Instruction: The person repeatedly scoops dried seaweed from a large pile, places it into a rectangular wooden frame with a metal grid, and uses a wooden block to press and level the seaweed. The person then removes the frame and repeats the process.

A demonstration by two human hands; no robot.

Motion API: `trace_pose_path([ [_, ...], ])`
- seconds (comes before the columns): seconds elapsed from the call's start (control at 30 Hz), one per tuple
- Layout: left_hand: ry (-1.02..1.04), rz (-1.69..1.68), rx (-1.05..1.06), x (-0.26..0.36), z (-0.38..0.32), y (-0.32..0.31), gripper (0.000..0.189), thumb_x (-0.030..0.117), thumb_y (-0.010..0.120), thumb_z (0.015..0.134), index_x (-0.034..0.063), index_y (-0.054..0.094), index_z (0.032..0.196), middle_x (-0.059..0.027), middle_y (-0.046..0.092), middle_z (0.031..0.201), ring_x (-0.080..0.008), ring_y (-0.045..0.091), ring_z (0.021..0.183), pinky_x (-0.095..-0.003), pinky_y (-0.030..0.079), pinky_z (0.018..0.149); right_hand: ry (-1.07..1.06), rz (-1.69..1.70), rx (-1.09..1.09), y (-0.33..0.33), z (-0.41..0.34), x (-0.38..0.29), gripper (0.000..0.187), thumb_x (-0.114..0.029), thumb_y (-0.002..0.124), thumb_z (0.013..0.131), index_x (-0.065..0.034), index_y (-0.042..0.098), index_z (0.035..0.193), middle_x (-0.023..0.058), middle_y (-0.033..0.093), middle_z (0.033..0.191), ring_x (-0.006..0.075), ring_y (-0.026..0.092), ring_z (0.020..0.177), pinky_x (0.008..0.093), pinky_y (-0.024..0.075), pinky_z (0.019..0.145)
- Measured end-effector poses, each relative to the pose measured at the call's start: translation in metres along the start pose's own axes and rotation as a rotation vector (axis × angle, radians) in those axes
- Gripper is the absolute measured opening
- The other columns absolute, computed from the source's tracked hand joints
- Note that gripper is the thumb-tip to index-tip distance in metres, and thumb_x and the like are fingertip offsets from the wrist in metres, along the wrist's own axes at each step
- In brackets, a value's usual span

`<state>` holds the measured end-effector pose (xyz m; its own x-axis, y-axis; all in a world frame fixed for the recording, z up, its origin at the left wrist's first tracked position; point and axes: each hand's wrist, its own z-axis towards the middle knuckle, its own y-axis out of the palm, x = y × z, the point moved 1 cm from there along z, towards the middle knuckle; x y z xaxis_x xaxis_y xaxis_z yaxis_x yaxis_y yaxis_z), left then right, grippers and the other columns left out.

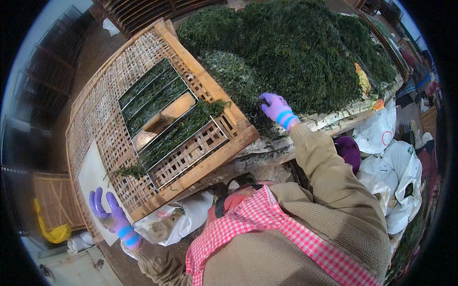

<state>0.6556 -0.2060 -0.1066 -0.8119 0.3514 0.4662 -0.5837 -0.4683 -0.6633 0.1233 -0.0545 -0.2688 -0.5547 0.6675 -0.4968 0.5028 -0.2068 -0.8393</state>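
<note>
My left hand, in a purple glove with blue cuff bands, is raised beside a white sheet, its fingers spread and holding nothing. My right hand, gloved alike, hovers at the near edge of a large heap of dark green seaweed. Its fingers are partly curled but apart, with nothing visible between them. A woven slatted tray in a wooden border lies before me. On it rests a thin metal frame split into strips. Seaweed fills several strips, and a wooden block with a handle lies across them.
Loose seaweed spills past the frame's side. White sacks and a purple basin stand at the right, below the heap's wooden edge. Another white bag lies under the tray. Racks stand far left, near a yellow item.
</note>
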Motion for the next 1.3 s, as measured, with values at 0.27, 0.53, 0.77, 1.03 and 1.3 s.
trace_pose_path([
  [0.27, 0.097, -0.101, 0.048, 0.034, -0.001, -0.004, 0.027, 0.008, 0.068, 0.087, 0.001, 0.067, 0.113, -0.0149, 0.057, 0.131, -0.0273, 0.052, 0.123, -0.0377, 0.038, 0.105, -0.128, 0.117, 0.155, 0.001, 0.004, 0.008, 0.045, -0.017, 0.069, 0.082, -0.0155, 0.061, 0.126, 0.0162, 0.059, 0.127, 0.0346, 0.058, 0.114, 0.0422, 0.0472, 0.098],
  [0.53, 0.116, -0.047, 0.12, 0.037, 0.015, -0.037, 0.023, 0.006, 0.065, 0.089, -0.0008, 0.066, 0.112, -0.0152, 0.058, 0.128, -0.0275, 0.052, 0.122, -0.0381, 0.038, 0.105, -0.4, 0.292, 0.26, -0.068, -0.006, 0.012, 0.037, -0.003, 0.066, 0.08, -0.0137, 0.068, 0.115, 0.0141, 0.065, 0.116, 0.0339, 0.063, 0.104, 0.0367, 0.0518, 0.089],
  [0.77, 0.158, -0.152, 0.172, 0.047, 0.048, -0.057, 0.025, 0.005, 0.061, 0.092, -0.0021, 0.064, 0.115, -0.0132, 0.058, 0.129, -0.0231, 0.052, 0.12, -0.0351, 0.039, 0.103, -0.282, 0.38, 0.239, -0.149, -0.007, -0.025, 0.037, 0.0, 0.065, 0.082, -0.0174, 0.069, 0.115, 0.0048, 0.06, 0.07, 0.0138, 0.053, 0.061, 0.0297, 0.0471, 0.061],
  [1.03, 0.296, -0.37, 0.115, 0.068, 0.086, -0.044, 0.026, 0.003, 0.061, 0.092, -0.0021, 0.064, 0.117, -0.0136, 0.06, 0.127, -0.0228, 0.054, 0.119, -0.0337, 0.038, 0.104, -0.577, 0.891, 0.264, -0.242, 0.002, -0.077, 0.033, 0.006, 0.062, 0.085, -0.0065, 0.068, 0.115, -0.0002, 0.07, 0.092, 0.007, 0.061, 0.072, 0.0233, 0.0505, 0.062],
  [1.3, 0.319, -0.791, -0.196, 0.126, 0.108, 0.015, 0.027, 0.002, 0.065, 0.089, 0.0005, 0.065, 0.116, -0.0128, 0.062, 0.123, -0.0204, 0.055, 0.118, -0.0331, 0.041, 0.103, -0.711, 1.056, 0.195, -0.366, 0.001, -0.125, 0.031, 0.001, 0.058, 0.09, -0.0008, 0.061, 0.121, 0.007, 0.068, 0.083, 0.0154, 0.063, 0.064, 0.0277, 0.0486, 0.051],
])
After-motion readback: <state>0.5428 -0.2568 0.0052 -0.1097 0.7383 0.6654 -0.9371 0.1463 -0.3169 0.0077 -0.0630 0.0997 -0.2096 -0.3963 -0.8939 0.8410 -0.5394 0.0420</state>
